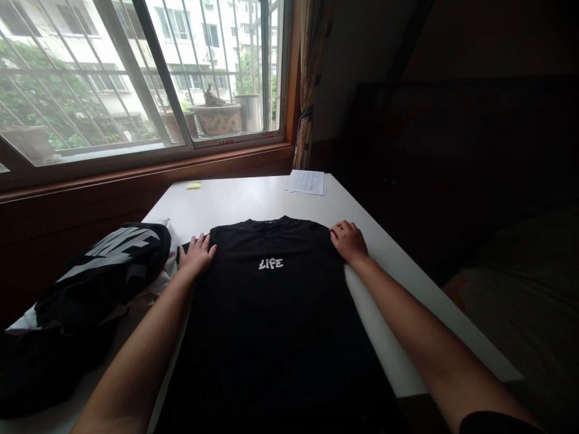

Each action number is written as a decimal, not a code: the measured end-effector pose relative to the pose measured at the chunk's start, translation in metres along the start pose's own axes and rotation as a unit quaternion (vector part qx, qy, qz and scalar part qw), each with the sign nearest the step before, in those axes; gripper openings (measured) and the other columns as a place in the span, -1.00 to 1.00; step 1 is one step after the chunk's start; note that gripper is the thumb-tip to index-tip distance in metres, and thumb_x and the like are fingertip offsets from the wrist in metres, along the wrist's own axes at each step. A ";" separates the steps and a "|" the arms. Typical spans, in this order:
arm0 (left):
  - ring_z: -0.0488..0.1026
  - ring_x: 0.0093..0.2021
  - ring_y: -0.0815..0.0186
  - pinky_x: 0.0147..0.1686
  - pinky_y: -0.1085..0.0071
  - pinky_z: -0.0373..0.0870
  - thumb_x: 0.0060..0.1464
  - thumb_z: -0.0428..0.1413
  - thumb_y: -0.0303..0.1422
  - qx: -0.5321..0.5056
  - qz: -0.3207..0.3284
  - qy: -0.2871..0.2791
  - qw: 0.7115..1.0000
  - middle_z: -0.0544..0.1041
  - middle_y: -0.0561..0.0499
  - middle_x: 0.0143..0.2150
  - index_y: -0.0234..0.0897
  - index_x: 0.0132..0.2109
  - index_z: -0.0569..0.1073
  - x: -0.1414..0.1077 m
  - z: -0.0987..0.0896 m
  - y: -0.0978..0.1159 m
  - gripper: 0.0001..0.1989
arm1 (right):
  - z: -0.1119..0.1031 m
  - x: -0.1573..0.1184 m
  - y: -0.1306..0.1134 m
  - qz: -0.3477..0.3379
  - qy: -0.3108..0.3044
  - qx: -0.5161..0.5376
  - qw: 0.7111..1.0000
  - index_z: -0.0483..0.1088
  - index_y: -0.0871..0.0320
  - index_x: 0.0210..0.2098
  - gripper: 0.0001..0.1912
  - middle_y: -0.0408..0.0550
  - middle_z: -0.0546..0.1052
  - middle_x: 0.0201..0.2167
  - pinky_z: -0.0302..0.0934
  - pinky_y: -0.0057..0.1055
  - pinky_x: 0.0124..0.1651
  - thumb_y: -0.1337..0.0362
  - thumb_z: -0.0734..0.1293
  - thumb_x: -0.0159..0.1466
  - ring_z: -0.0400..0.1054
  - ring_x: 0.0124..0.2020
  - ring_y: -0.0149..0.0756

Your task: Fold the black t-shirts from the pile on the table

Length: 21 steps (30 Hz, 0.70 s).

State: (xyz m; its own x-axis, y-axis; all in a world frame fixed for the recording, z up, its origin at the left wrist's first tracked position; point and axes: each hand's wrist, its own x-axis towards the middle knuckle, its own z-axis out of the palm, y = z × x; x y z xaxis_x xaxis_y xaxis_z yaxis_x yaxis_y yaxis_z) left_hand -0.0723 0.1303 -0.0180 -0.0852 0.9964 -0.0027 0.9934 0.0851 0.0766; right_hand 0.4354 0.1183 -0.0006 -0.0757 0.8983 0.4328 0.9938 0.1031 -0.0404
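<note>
A black T-shirt (275, 307) lies spread on the white table (253, 196), its neckline toward the window and a small white print on its chest. My left hand (195, 256) rests flat on the shirt's left sleeve, fingers spread. At the opposite shoulder, my right hand (350, 241) has its fingers bent and drawn together at the edge of the right sleeve. The fingertips there are partly hidden, but they appear to grip the cloth. The lower part of the shirt runs toward me into shadow.
On the left is a pile of black and white clothes (104, 271) with large grey lettering. Papers (306, 182) and yellow sticky notes (194, 185) lie at the table's far side. Beyond it are a barred window (181, 78) and a tied curtain (307, 90). The right side is dark.
</note>
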 end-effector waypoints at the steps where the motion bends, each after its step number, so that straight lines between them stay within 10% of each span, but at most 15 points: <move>1: -0.24 0.53 0.01 0.36 -0.34 -0.20 0.35 -0.37 0.04 -0.001 0.001 0.001 1.000 -0.13 -0.03 0.55 -0.16 0.50 -0.04 0.000 0.000 0.000 -0.29 | -0.004 -0.005 -0.001 0.003 -0.003 0.000 1.000 0.52 0.14 -0.07 -0.67 0.16 0.48 0.00 0.17 -0.15 0.12 0.23 0.15 0.41 0.27 0.05 0.03; 11: -0.17 0.52 -0.03 0.39 -0.24 -0.15 0.38 -0.16 -0.17 0.017 0.114 0.136 0.984 0.02 -0.16 0.52 -0.27 0.44 0.14 -0.025 -0.017 0.027 -0.42 | -0.003 -0.064 0.037 0.056 -0.088 0.131 0.986 0.49 0.09 -0.10 -0.71 0.02 0.47 -0.15 0.29 -0.20 0.04 0.11 0.39 0.23 0.41 -0.12 -0.11; 21: 0.15 0.43 0.11 0.40 0.02 0.08 0.33 0.03 -0.23 -0.087 0.529 0.061 0.842 0.39 -0.04 0.34 -0.16 0.30 0.36 -0.124 -0.029 0.213 -0.56 | 0.006 -0.045 0.040 0.038 -0.059 0.253 0.965 0.56 0.09 -0.31 -0.85 -0.05 0.47 -0.22 0.35 -0.33 -0.08 0.35 0.34 0.17 0.42 -0.26 -0.27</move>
State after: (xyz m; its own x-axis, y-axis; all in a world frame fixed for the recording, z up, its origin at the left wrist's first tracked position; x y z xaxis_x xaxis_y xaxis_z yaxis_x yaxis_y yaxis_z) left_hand 0.1481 0.0245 0.0277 0.8225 0.5054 0.2609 0.4930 -0.8623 0.1161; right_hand 0.4781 0.0845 -0.0265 -0.0424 0.9509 0.3065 0.8325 0.2033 -0.5154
